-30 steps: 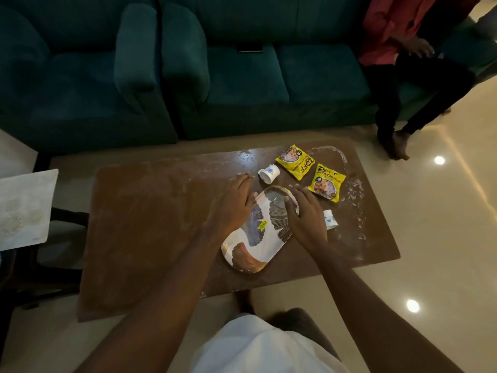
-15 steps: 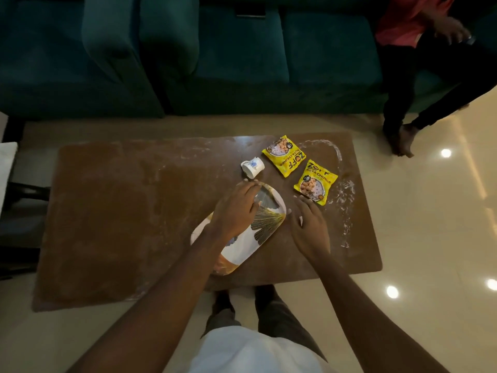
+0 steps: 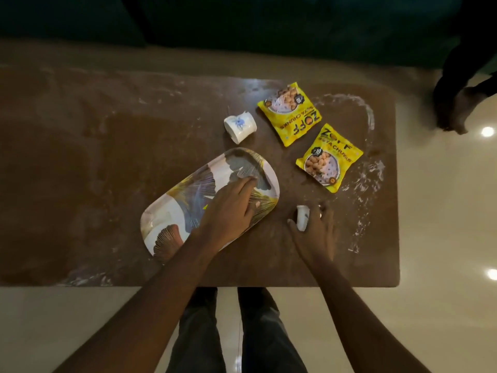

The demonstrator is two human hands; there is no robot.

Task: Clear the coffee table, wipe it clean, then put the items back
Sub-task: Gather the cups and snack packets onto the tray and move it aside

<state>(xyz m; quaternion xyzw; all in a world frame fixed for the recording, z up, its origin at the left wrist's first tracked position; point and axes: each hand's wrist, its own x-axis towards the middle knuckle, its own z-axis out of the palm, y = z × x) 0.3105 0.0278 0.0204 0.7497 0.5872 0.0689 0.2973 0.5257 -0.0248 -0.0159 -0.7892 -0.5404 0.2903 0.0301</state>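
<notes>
An oblong tray (image 3: 172, 211) with a leaf pattern lies slantwise on the brown coffee table (image 3: 80, 162). My left hand (image 3: 228, 208) rests flat on the tray's right half, fingers straight. To its right my right hand (image 3: 314, 224) curls round a small white cup (image 3: 302, 218) lying on the table. A second white cup (image 3: 240, 126) with a blue flower lies on its side beyond the tray. Two yellow snack packets sit at the back right, one farther off (image 3: 290, 114) and one nearer (image 3: 329, 157).
White powdery smears (image 3: 368, 168) streak the table's right side and back. A dark green sofa (image 3: 242, 20) runs along the far side. Another person's foot (image 3: 457, 109) stands on the glossy floor at the right. My own legs (image 3: 231, 332) are at the near edge.
The view has tilted down over the table. My right hand has moved right off the tray onto the small cup and closed round it. My left hand stays on the tray.
</notes>
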